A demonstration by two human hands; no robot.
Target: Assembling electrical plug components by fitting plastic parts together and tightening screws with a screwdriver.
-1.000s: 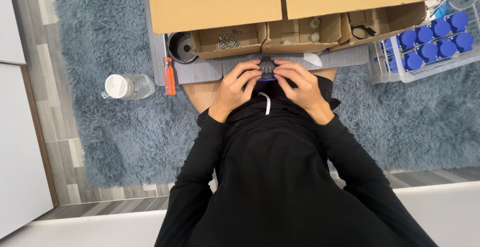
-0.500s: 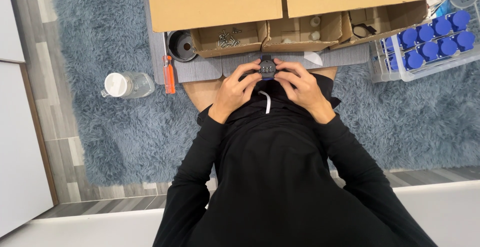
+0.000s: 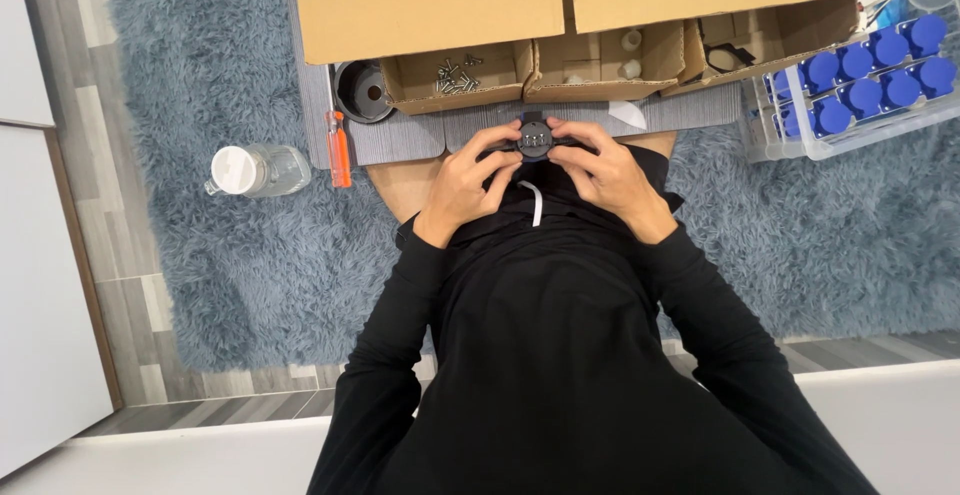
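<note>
A small round black part (image 3: 535,139) with pale spots on its face sits between both my hands, just above my lap. My left hand (image 3: 468,181) grips its left side with fingers curled. My right hand (image 3: 605,173) grips its right side the same way. Both black sleeves run down to the frame's bottom. The part hovers over a grey ribbed mat (image 3: 400,138). A white drawstring hangs below the part.
Cardboard boxes (image 3: 430,15) line the top, with small trays of screws (image 3: 455,77) and white pieces. A black cup (image 3: 362,91) and an orange screwdriver (image 3: 340,149) lie left. A clear bottle (image 3: 255,170) lies on the blue rug. A clear tray of blue caps (image 3: 870,75) sits right.
The view has shifted slightly. Both hands stay on the round black part, with fingers shifting a little around it.
</note>
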